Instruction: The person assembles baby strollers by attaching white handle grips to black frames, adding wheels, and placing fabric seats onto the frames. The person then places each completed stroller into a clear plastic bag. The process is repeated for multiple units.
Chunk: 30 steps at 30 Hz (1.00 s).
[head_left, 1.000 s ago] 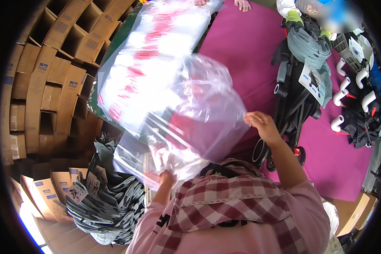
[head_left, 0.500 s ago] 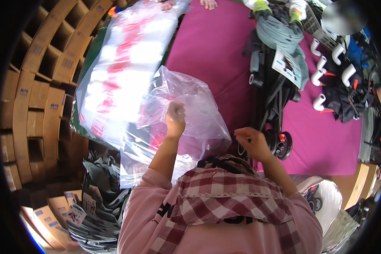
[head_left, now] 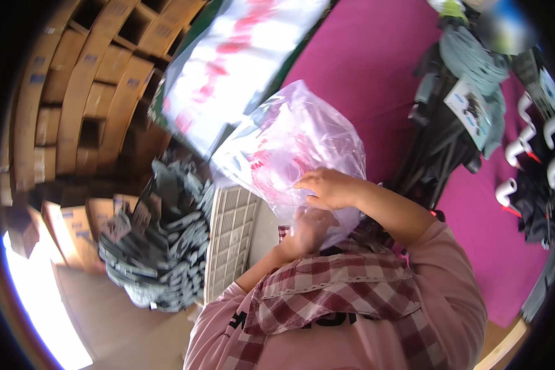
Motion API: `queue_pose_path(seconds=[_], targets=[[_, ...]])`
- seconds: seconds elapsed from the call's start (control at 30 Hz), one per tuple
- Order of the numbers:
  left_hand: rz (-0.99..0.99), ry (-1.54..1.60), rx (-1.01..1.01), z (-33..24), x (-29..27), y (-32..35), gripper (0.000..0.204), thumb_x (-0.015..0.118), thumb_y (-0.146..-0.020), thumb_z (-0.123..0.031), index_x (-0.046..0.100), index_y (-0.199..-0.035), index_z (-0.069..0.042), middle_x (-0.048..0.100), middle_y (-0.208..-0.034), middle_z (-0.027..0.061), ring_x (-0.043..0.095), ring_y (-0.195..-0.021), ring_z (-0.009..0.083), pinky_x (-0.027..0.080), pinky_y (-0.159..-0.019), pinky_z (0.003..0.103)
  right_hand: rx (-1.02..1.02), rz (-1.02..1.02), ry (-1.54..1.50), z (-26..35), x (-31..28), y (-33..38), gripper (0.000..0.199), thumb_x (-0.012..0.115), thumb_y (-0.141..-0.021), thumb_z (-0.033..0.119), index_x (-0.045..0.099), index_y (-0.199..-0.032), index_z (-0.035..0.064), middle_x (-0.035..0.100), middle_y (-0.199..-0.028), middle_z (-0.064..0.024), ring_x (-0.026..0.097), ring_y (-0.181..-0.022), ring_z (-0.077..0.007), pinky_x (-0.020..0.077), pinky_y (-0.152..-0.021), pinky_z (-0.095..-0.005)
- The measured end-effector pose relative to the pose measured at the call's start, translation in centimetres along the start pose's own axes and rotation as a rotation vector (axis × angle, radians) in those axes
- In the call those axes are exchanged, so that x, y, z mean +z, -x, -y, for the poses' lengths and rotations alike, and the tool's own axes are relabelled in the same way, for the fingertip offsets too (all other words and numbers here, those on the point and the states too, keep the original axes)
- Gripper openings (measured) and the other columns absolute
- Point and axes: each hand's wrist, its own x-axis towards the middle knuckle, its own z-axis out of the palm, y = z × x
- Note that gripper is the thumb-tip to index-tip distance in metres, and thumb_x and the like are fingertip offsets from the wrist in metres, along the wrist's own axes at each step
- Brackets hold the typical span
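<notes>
A large clear plastic bag (head_left: pixel 302 145) with red print billows in front of my body. My left hand (head_left: pixel 311 233) is closed at its lower end, partly blurred behind the film. Just above it, my right hand (head_left: pixel 332 188) pinches the film with fingers bent toward the thumb. To the right, a folded stroller (head_left: pixel 428 163) with a dark frame and grey fabric lies on the magenta-covered table (head_left: pixel 367 58), a printed card on top of it. Beyond my hands to the upper left lies a stack of flat plastic bags (head_left: pixel 243 52) with red print.
Cardboard boxes (head_left: pixel 98 105) fill shelves on the left. Below them sits a pile of grey folded fabric pieces (head_left: pixel 160 246) beside a pale plastic crate (head_left: pixel 231 240). White curved tubes (head_left: pixel 505 191) and black parts lie at the table's right. A blurred round object (head_left: pixel 505 28) hangs at upper right.
My view has turned left, and the bag has come off the stack toward my body. My right hand has moved from beside the stroller onto the bag; my left hand has drawn nearer my body.
</notes>
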Motion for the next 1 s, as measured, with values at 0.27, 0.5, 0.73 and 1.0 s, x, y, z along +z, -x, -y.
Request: queue_pose_path(seconds=[0.27, 0.5, 0.73, 1.0], targets=[[-0.738, 1.418, -0.857, 5.3, -5.1, 11.8, 0.079, 0.063, -0.095, -0.043, 0.023, -0.156, -0.015, 0.048, -0.138, 0.0183, 0.053, -0.123, 0.0251, 0.053, -0.089, 0.048, 0.124, 0.608, -0.154, 4.2, 14.2, 3.1, 0.067, 0.070, -0.088, 0.043, 0.051, -0.138, 0.0024, 0.055, -0.132, -0.0268, 0.054, -0.124, -0.0398, 0.0436, -0.106, -0.0435], [-0.482, 0.768, -0.515, 3.4, -3.9, 10.2, 0.063, 0.047, -0.080, 0.015, 0.040, -0.139, -0.004, 0.067, -0.091, 0.0135, 0.064, -0.079, 0.0228, 0.050, -0.075, 0.034, 0.376, 0.039, 0.177, 2.0, 10.5, -0.9, 0.068, 0.070, -0.089, 0.035, 0.045, -0.144, 0.0055, 0.050, -0.141, -0.0225, 0.048, -0.131, -0.0398, 0.0411, -0.109, -0.0452], [-0.733, 0.909, -0.419, 5.7, -9.7, 21.9, 0.064, 0.042, -0.081, 0.019, 0.035, -0.142, -0.002, 0.054, -0.132, 0.0197, 0.060, -0.108, 0.0218, 0.052, -0.088, 0.033, 0.122, -1.194, 0.510, 18.6, -1.8, -2.3, 0.061, 0.068, -0.087, 0.014, 0.046, -0.142, -0.0011, 0.048, -0.144, -0.0212, 0.047, -0.133, -0.0346, 0.0358, -0.113, -0.0425], [-0.464, 0.546, 0.203, -3.7, -17.1, 28.0, 0.055, 0.047, -0.068, 0.019, 0.065, -0.114, -0.004, 0.066, -0.099, 0.0116, 0.066, -0.082, 0.0245, 0.056, -0.070, 0.034, -0.103, -0.825, 0.518, 18.1, 13.8, -10.7, 0.039, 0.065, -0.080, 0.004, 0.063, -0.119, 0.0079, 0.063, -0.122, -0.0159, 0.059, -0.115, -0.0340, 0.0455, -0.099, -0.0433]])
